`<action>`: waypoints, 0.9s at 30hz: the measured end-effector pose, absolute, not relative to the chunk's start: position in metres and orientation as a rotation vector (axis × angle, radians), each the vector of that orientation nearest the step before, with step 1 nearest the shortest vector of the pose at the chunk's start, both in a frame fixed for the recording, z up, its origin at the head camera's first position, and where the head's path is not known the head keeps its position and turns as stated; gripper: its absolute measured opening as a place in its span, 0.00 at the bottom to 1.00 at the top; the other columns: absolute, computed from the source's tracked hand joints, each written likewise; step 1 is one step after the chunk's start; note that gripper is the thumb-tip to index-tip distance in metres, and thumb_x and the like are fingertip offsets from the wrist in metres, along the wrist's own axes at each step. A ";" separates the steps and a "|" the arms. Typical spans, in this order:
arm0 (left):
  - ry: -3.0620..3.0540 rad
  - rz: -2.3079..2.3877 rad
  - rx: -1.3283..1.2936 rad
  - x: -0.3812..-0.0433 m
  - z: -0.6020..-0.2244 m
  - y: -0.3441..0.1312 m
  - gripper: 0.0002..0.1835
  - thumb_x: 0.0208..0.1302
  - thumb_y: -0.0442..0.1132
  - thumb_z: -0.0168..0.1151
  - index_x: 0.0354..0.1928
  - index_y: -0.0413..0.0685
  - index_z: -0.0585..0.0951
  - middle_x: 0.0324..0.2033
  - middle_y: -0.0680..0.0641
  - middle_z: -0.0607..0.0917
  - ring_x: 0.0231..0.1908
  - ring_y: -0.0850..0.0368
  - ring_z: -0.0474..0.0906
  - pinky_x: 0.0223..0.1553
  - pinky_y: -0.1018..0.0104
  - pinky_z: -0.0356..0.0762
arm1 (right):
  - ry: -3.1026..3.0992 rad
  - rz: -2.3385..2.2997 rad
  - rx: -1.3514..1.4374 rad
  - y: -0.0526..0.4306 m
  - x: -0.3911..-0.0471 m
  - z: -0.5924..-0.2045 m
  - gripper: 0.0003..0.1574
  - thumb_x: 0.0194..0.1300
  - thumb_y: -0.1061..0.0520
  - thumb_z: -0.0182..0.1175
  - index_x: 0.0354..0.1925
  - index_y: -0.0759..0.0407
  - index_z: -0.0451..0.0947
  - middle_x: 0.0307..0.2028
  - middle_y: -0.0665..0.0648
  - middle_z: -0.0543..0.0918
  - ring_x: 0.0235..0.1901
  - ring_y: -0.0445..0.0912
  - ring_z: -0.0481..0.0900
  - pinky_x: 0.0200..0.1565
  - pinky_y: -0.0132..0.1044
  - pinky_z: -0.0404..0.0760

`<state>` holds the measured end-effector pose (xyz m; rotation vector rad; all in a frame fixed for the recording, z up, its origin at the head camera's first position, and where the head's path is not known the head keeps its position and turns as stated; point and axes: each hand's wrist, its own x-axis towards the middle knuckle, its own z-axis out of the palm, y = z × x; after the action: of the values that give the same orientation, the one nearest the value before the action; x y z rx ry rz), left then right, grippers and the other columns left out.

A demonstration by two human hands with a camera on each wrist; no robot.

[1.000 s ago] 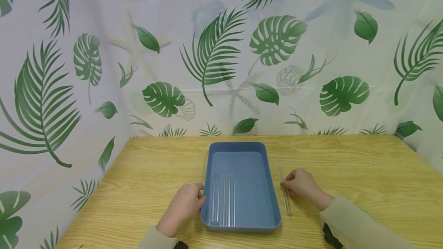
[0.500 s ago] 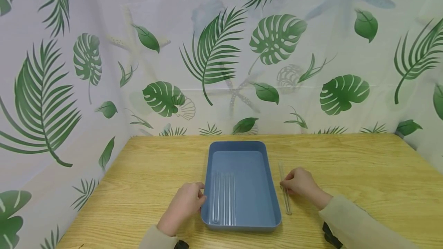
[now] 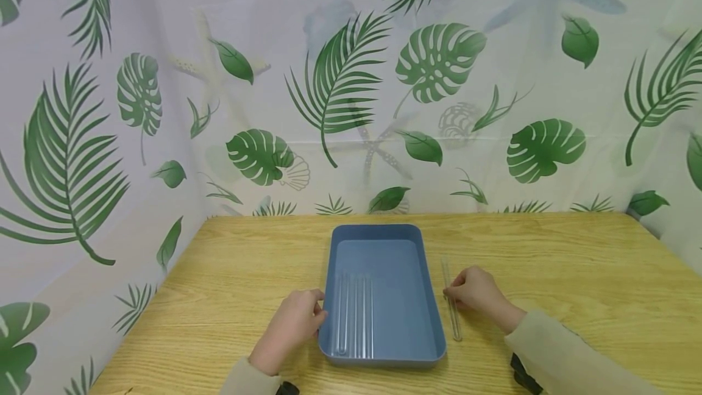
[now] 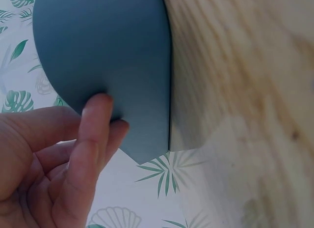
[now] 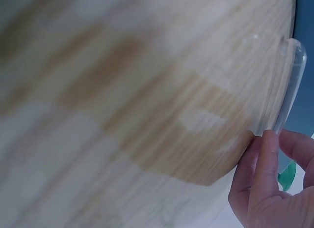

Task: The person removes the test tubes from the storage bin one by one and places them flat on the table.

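A blue rectangular tray rests on the wooden table. Several clear test tubes lie side by side, lengthwise, along its left side. My left hand pinches the tray's left wall; in the left wrist view, fingertips press the outer face and another finger passes behind the rim. Just right of the tray, my right hand pinches one more clear test tube around its middle. Its rounded end points towards me, and in the right wrist view this tube rises from between thumb and fingers.
The wooden table extends to both sides of the tray. A white cloth printed with green leaves hangs behind the table and along its left side.
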<state>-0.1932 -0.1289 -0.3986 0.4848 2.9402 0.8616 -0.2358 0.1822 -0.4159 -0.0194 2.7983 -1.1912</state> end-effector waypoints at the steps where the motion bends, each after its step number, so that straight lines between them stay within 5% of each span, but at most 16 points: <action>1: 2.938 0.861 0.487 -0.193 -0.399 -0.129 0.16 0.54 0.29 0.58 0.45 0.26 0.74 0.21 0.47 0.79 0.11 0.66 0.70 0.15 0.76 0.69 | 2.801 -1.188 -0.017 0.182 -0.236 -0.416 0.08 0.52 0.64 0.61 0.22 0.70 0.75 0.19 0.55 0.77 0.16 0.42 0.75 0.22 0.35 0.76; 27: 2.922 0.878 0.479 -0.193 -0.398 -0.129 0.17 0.55 0.29 0.57 0.46 0.26 0.73 0.22 0.46 0.80 0.11 0.65 0.71 0.15 0.75 0.69 | 2.806 -1.174 -0.014 0.183 -0.236 -0.417 0.10 0.52 0.62 0.61 0.22 0.69 0.75 0.21 0.55 0.78 0.17 0.43 0.76 0.22 0.35 0.76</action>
<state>-0.1928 -0.1290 -0.3977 0.4791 2.9216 0.8778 -0.2364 0.1832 -0.4172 -0.0143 2.8058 -1.1739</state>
